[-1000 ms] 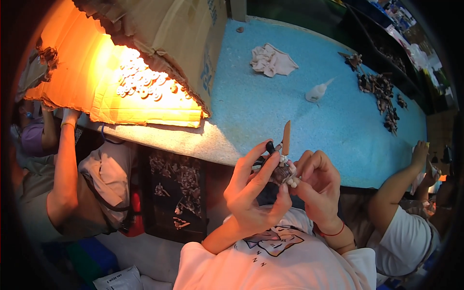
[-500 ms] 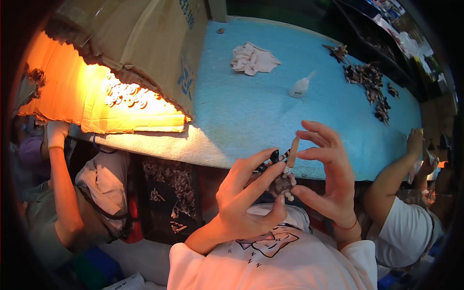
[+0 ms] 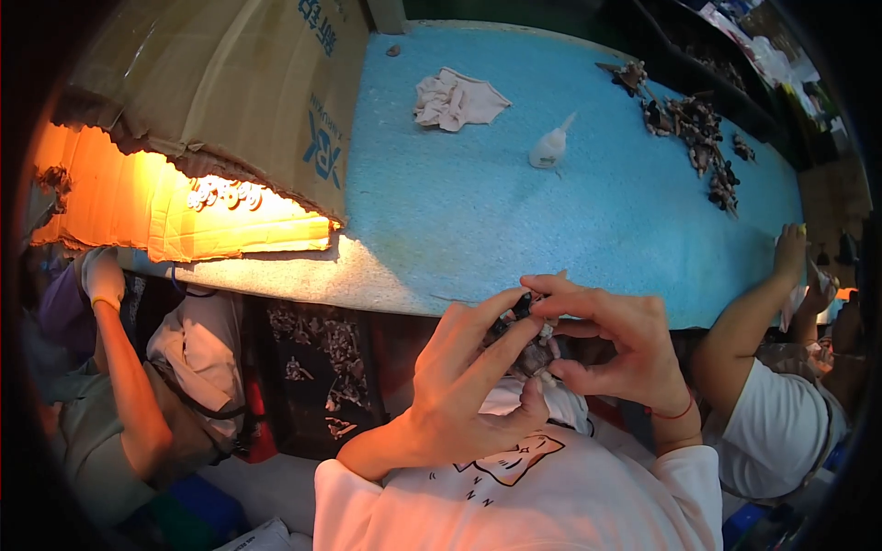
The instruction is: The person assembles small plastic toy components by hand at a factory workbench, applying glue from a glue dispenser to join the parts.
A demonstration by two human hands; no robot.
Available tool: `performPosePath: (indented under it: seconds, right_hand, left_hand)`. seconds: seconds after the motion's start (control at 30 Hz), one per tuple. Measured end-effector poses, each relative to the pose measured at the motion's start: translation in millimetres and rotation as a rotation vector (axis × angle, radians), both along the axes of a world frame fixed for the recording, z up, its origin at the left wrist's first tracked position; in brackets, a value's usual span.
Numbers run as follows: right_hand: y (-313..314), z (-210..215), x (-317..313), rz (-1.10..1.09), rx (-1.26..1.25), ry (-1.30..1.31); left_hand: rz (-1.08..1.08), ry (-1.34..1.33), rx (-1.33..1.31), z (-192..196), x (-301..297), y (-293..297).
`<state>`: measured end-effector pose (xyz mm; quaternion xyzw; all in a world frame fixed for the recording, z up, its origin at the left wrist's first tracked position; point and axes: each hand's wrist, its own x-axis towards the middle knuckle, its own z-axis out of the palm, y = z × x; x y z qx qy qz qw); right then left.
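- Head view: the left hand [image 3: 459,386] rises from the lower edge with its fingers [image 3: 491,335] stretched up and to the right; their tips close on a small dark piece [image 3: 525,342] held between both hands, the thumb curled in beneath it.
- The right hand [image 3: 611,354] meets it from the other side: its forefinger and thumb pinch the top of the same dark piece, while the remaining fingers arch loosely over it rather than pressing down.
- The dark piece sits right at the fingertips, partly hidden by them; it looks like a knobbly brown-black lump with a pale bit on it, but it is too small and covered to tell its kind for sure.
- A red string [image 3: 675,413] circles the right wrist, just behind the pinching fingers.
- Just beyond the fingertips runs the near edge of a blue foam-topped table [image 3: 478,211].
- Well past the fingers on that table lie a crumpled pale cloth [image 3: 455,99] and a small white squeeze bottle [image 3: 549,147] on its side.
- Far off to the right of the fingers, a scatter of dark brown pieces [image 3: 694,124] trails along the table's far edge.
- To the left of the fingers, a cardboard box [image 3: 230,101] shades an orange-lit patch.
- Another person's arm [image 3: 767,289] reaches to the table on the right of the fingers, and a third person's gloved hand [image 3: 101,275] rests on its left end.
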<state>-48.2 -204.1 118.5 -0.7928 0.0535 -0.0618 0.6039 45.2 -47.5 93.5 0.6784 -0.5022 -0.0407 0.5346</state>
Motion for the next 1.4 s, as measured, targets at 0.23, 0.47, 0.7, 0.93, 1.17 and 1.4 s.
performPosePath:
  seconds: [0.23,0.47,0.7,0.93,1.17,1.4]
  right_hand:
    - [-0.9,-12.9,-3.1,0.011,0.002,-0.048]
    - [-2.6,-16.1,-0.3,-0.004,0.102,-0.131]
    - [-2.2,-13.7,-1.1,-0.027,0.143,-0.184]
    - [-12.2,-18.0,-8.8,0.028,0.423,-0.251]
    - [-8.0,-16.3,-8.9,0.036,0.476,-0.279]
    - [-9.3,-13.1,-8.4,0.045,0.473,-0.271]
  left_hand:
    - [0.031,-0.015,0.027,1.9,-3.1,-3.4]
    - [0.031,-0.072,0.055,9.8,-1.4,-4.8]
    - [0.000,-0.057,0.043,14.0,2.7,-3.7]
    - [-0.023,-0.017,0.058,17.5,0.0,-3.3]
    - [-0.017,-0.022,0.051,18.3,-2.4,-7.2]
    - [-0.034,-0.075,0.021,20.3,-3.7,-12.8]
